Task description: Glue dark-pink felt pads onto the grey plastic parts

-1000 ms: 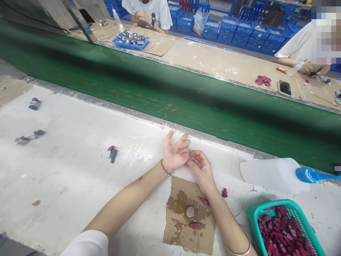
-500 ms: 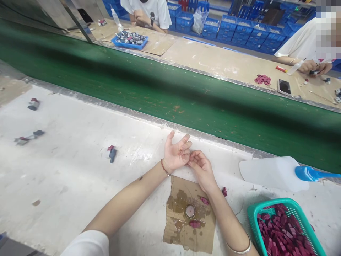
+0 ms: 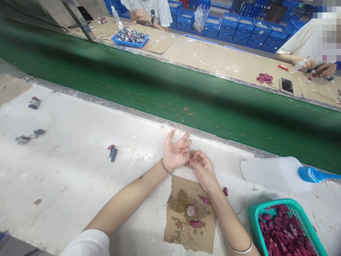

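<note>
My left hand [image 3: 177, 151] is palm up above the white table, fingers spread and partly curled, with nothing visible in the palm. Close beside its edge, my right hand [image 3: 202, 167] has thumb and fingers pinched together; what they hold, if anything, is too small to make out. Just below the hands lies a stained piece of cardboard [image 3: 176, 236]. A bottle cap [image 3: 190, 211] sits on it, between a maroon piece [image 3: 195, 224] and another maroon piece [image 3: 205, 200]. One more maroon piece [image 3: 225, 191] lies right of my right forearm.
A green basket [image 3: 252, 213] of maroon pieces stands at lower right, near a white bottle [image 3: 271, 172] with a blue nozzle. Small grey-and-maroon assemblies [image 3: 113, 153] lie leftward. Beyond the green conveyor belt [image 3: 160, 89], two people work by a blue tray [image 3: 130, 43] and a phone [image 3: 287, 85].
My hands stay nearly in place, with the right fingers shifting slightly beside the left hand. Across the belt, the right-hand person's hands have moved a little. The view has shifted slightly.
</note>
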Motion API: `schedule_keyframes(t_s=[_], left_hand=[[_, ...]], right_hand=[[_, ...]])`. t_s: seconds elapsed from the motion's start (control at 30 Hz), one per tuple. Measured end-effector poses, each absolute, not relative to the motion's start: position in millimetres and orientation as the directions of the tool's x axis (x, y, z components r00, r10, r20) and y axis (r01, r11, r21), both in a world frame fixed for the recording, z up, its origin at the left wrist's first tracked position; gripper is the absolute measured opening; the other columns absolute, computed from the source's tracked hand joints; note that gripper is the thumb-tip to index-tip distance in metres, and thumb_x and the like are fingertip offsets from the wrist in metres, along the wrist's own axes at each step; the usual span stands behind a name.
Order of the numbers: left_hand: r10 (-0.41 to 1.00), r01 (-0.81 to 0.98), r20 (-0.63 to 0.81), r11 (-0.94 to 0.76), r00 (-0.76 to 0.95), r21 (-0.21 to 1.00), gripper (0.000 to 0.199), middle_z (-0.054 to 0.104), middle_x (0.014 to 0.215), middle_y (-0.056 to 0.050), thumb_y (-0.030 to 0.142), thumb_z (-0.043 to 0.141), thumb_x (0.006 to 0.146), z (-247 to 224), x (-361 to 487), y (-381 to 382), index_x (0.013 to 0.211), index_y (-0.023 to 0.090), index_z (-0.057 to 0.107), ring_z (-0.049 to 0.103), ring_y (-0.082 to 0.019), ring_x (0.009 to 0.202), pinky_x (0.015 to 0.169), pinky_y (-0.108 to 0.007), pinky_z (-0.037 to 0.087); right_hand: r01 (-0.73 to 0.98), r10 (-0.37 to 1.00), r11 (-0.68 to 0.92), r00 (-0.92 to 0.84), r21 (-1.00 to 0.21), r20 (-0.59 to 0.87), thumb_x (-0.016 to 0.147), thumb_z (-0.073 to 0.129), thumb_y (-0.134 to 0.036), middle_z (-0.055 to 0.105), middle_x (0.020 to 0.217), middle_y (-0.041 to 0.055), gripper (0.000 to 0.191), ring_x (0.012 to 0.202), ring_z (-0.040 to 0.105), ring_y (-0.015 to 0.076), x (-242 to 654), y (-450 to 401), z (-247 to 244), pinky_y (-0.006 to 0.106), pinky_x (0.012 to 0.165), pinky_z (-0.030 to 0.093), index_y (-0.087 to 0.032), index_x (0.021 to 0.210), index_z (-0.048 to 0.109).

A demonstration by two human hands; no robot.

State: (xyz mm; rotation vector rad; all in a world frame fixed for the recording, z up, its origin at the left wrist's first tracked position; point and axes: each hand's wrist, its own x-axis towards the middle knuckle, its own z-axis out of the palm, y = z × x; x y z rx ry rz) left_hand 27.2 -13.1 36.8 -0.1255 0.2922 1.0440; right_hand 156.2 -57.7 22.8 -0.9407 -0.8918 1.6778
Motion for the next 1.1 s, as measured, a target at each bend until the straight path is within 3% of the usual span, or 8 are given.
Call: schedule_keyframes(t_s=[0.37,0.8,1.1], left_hand=[[0.841,-0.887,-0.339,0.460,0.421,0.040,0.065,0.037,0.049,0.005,0.062,0.013,0.098,41.2,26.7,-11.9,0.069,0.018,0.052,0.034,-0.005,0.030,0.033,-0.013,0.035],[0.825,-0.853,-0.332,0.513,0.457,0.101,0.067,0.037,0.049,0.004,0.059,0.009,0.099,42.8,27.4,-12.2,0.070,0.018,0.052,0.036,-0.007,0.030,0.034,-0.016,0.036],[0.830,-0.850,-0.335,0.510,0.446,0.132,0.059,0.035,0.051,0.006,0.059,0.019,0.099,41.7,28.0,-12.1,0.072,0.019,0.053,0.032,-0.006,0.030,0.034,-0.016,0.034]], right_hand=[[-0.330,0.978,-0.188,-0.154,-0.925,-0.143,0.072,0.079,-0.030,0.063,0.085,0.0000,0.023,0.077,0.059,0.0162,152.8,-59.5,18.2,0.030,0.071,0.053,-0.025,0.090,0.064],[-0.305,0.982,-0.179,-0.111,-0.935,-0.151,0.071,0.077,-0.028,0.060,0.074,-0.0022,0.018,0.068,0.058,0.0146,151.6,-59.2,19.2,0.028,0.064,0.052,-0.024,0.079,0.061],[-0.289,0.983,-0.171,-0.110,-0.942,-0.145,0.071,0.077,-0.031,0.054,0.069,-0.0040,0.025,0.061,0.051,0.0132,151.5,-59.6,20.9,0.027,0.061,0.046,-0.024,0.072,0.053]])
